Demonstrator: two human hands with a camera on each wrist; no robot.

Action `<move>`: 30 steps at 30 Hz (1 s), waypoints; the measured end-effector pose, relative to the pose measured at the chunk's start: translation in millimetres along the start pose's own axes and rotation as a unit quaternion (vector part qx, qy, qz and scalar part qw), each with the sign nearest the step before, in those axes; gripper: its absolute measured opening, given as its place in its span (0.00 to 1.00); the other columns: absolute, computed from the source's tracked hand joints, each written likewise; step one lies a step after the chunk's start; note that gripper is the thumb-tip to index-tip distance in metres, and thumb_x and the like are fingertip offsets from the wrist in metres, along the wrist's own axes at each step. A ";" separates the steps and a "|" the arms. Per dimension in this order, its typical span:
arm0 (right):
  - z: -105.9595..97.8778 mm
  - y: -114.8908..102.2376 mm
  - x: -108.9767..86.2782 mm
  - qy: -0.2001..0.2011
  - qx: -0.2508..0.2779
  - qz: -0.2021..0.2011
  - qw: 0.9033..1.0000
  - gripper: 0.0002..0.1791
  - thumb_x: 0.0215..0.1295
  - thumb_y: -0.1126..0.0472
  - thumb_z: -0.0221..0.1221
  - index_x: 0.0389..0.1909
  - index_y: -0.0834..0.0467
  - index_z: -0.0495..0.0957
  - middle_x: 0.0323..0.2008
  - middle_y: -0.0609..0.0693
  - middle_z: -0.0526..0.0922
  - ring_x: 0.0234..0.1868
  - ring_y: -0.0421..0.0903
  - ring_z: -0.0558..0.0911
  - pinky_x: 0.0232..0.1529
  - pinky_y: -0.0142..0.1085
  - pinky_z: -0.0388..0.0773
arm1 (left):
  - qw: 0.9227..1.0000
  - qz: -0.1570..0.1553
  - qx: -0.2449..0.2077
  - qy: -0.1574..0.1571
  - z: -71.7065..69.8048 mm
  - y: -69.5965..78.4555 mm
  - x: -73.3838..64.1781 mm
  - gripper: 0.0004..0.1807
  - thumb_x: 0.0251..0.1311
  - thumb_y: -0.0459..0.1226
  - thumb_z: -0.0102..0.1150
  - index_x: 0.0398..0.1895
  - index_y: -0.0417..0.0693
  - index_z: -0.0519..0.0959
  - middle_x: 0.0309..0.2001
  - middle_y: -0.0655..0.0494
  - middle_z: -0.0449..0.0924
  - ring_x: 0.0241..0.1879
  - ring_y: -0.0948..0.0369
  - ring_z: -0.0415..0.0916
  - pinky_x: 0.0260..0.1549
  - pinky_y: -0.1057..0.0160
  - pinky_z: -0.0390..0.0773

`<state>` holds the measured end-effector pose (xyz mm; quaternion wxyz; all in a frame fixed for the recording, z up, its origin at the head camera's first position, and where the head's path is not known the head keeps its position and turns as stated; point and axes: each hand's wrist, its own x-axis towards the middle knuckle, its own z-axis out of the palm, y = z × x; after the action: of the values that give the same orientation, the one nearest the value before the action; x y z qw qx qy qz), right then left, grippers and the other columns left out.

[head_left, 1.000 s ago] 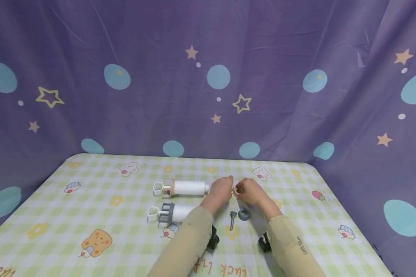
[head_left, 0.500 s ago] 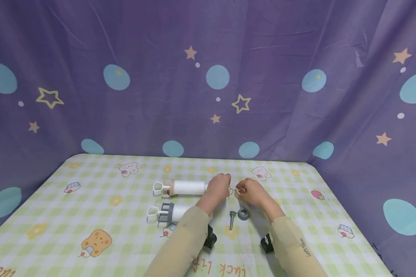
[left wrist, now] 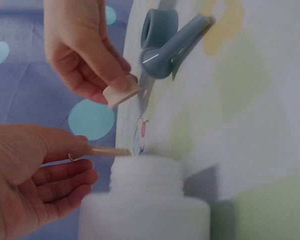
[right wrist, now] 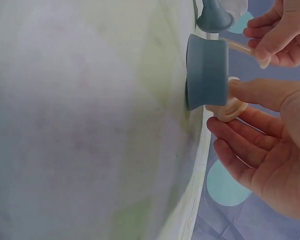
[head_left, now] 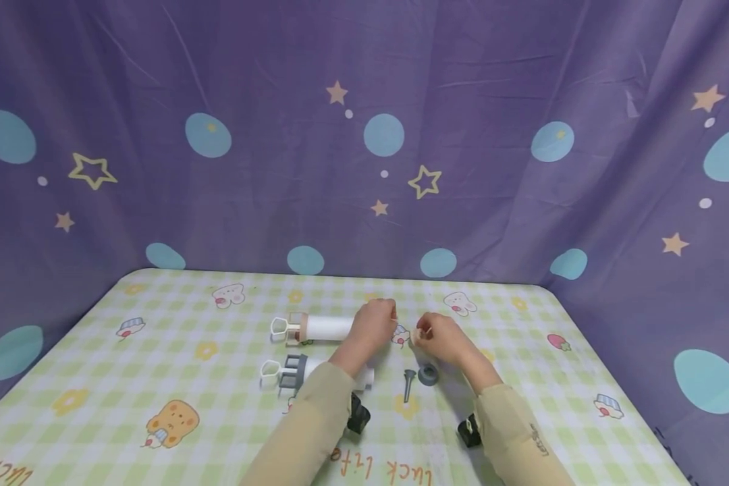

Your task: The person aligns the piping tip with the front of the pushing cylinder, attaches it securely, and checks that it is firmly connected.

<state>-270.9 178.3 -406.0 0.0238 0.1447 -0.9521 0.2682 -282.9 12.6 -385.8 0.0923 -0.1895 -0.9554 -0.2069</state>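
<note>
A purple curtain (head_left: pixel 480 74) with stars and blue ovals hangs behind the table, which is covered by a green-and-white checked cloth (head_left: pixel 583 439). Your left hand (head_left: pixel 373 327) pinches a slim beige piece (left wrist: pixel 107 151) between thumb and forefinger, its other fingers loosely bent. In the head view this hand covers the right end of the white tube with a beige collar (head_left: pixel 329 328). Your right hand (head_left: pixel 442 337) pinches a beige ring (left wrist: pixel 122 92) between thumb and fingers, apart from the slim piece. Nearer you, the grey nozzle (head_left: pixel 409 386) lies just left of the grey ring (right wrist: pixel 208 72), and your left sleeve (head_left: pixel 306 422) partly hides the white tube with a grey collar (head_left: pixel 313 368).
</note>
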 end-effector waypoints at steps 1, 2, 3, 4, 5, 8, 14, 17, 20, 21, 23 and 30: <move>-0.2 -0.1 -0.6 0.001 0.003 0.003 1.000 0.08 0.52 0.64 0.60 0.33 0.60 0.76 0.27 0.49 0.79 0.30 0.42 0.78 0.34 0.37 0.76 | 1.000 -0.003 -0.007 0.005 -1.3 -1.5 -0.7 0.03 0.48 0.31 0.59 0.23 0.46 0.75 0.26 0.55 0.78 0.26 0.58 0.75 0.25 0.64 0.74; -0.2 -0.1 -1.0 0.002 0.007 0.006 1.000 0.08 0.51 0.64 0.61 0.33 0.60 0.75 0.28 0.50 0.79 0.30 0.42 0.78 0.34 0.36 0.76 | 1.000 -0.006 -0.012 0.008 -2.6 -2.9 -1.4 0.03 0.49 0.32 0.59 0.23 0.47 0.75 0.25 0.55 0.78 0.26 0.58 0.75 0.25 0.64 0.73; -0.2 -0.4 -1.4 0.004 0.011 0.008 1.000 0.09 0.51 0.64 0.62 0.34 0.60 0.75 0.28 0.50 0.79 0.30 0.42 0.78 0.35 0.36 0.76 | 1.000 -0.011 -0.016 0.010 -4.0 -4.2 -2.2 0.03 0.50 0.33 0.59 0.23 0.47 0.75 0.26 0.55 0.78 0.26 0.57 0.75 0.25 0.64 0.73; 0.0 -0.3 -1.6 0.008 0.014 0.006 1.000 0.11 0.50 0.64 0.62 0.35 0.61 0.75 0.29 0.50 0.80 0.31 0.43 0.79 0.35 0.36 0.76 | 1.000 -0.014 -0.018 0.012 -5.1 -5.6 -2.9 0.04 0.51 0.35 0.59 0.23 0.47 0.75 0.25 0.55 0.78 0.25 0.57 0.75 0.24 0.63 0.73; 0.0 -0.6 -1.8 0.012 0.017 0.004 1.000 0.12 0.50 0.64 0.62 0.37 0.61 0.75 0.30 0.51 0.80 0.31 0.43 0.79 0.36 0.36 0.76 | 1.000 -0.017 -0.018 0.015 -6.3 -6.7 -3.7 0.05 0.52 0.36 0.59 0.24 0.47 0.74 0.25 0.55 0.78 0.25 0.58 0.75 0.24 0.63 0.73; 0.6 -1.8 -2.5 0.024 0.019 -0.014 0.999 0.19 0.50 0.65 0.60 0.45 0.64 0.74 0.33 0.52 0.79 0.33 0.43 0.79 0.38 0.37 0.77 | 0.999 -0.021 -0.013 0.024 -9.0 -9.8 -5.7 0.06 0.54 0.38 0.59 0.24 0.48 0.74 0.24 0.55 0.78 0.22 0.58 0.74 0.23 0.63 0.73; 1.5 -8.8 -4.2 0.042 0.027 -0.034 0.998 0.22 0.49 0.66 0.59 0.49 0.63 0.76 0.39 0.53 0.78 0.37 0.46 0.78 0.40 0.39 0.76 | 0.998 -0.018 -0.025 0.046 -13.4 -14.1 -9.2 0.06 0.55 0.38 0.55 0.23 0.48 0.73 0.18 0.57 0.74 0.16 0.61 0.68 0.18 0.65 0.68; 2.9 -12.9 -4.5 0.053 0.044 -0.039 0.997 0.20 0.49 0.67 0.59 0.47 0.62 0.76 0.40 0.53 0.78 0.39 0.48 0.79 0.42 0.39 0.77 | 0.998 -0.016 -0.030 0.053 -17.0 -16.6 -11.9 0.05 0.56 0.36 0.53 0.24 0.48 0.73 0.15 0.59 0.71 0.14 0.62 0.65 0.15 0.66 0.66; 3.9 -17.3 -4.3 0.056 0.062 -0.038 0.996 0.20 0.51 0.66 0.61 0.48 0.62 0.76 0.42 0.52 0.78 0.41 0.49 0.80 0.44 0.39 0.77 | 0.997 -0.018 -0.035 0.060 -21.2 -19.2 -14.9 0.05 0.56 0.36 0.52 0.24 0.48 0.73 0.13 0.60 0.69 0.12 0.62 0.63 0.14 0.66 0.64; 4.2 -18.6 -4.2 0.058 0.065 -0.037 0.996 0.20 0.51 0.66 0.62 0.48 0.61 0.76 0.43 0.52 0.78 0.41 0.49 0.81 0.44 0.39 0.77 | 0.997 -0.019 -0.037 0.064 -22.0 -20.1 -15.4 0.04 0.56 0.36 0.52 0.25 0.48 0.73 0.13 0.60 0.68 0.12 0.62 0.63 0.14 0.66 0.64; 4.5 -20.8 -3.9 0.057 0.072 -0.032 0.995 0.21 0.50 0.66 0.63 0.48 0.61 0.75 0.44 0.53 0.79 0.42 0.50 0.80 0.45 0.40 0.77 | 0.996 -0.019 -0.045 0.070 -24.1 -20.6 -17.0 0.04 0.57 0.36 0.52 0.25 0.48 0.73 0.13 0.60 0.68 0.12 0.62 0.63 0.14 0.67 0.63; 4.9 -23.4 -3.2 0.066 0.077 -0.030 0.994 0.21 0.49 0.68 0.63 0.48 0.60 0.76 0.45 0.54 0.80 0.42 0.50 0.80 0.45 0.41 0.77 | 0.994 -0.014 -0.054 0.093 -27.9 -14.9 -20.3 0.04 0.57 0.37 0.53 0.26 0.49 0.74 0.15 0.61 0.70 0.14 0.63 0.65 0.15 0.67 0.65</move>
<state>-260.9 157.6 -398.7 0.0832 0.1569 -0.9201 0.3490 -267.6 -18.5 -371.3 0.1674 -0.1604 -0.9326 -0.2765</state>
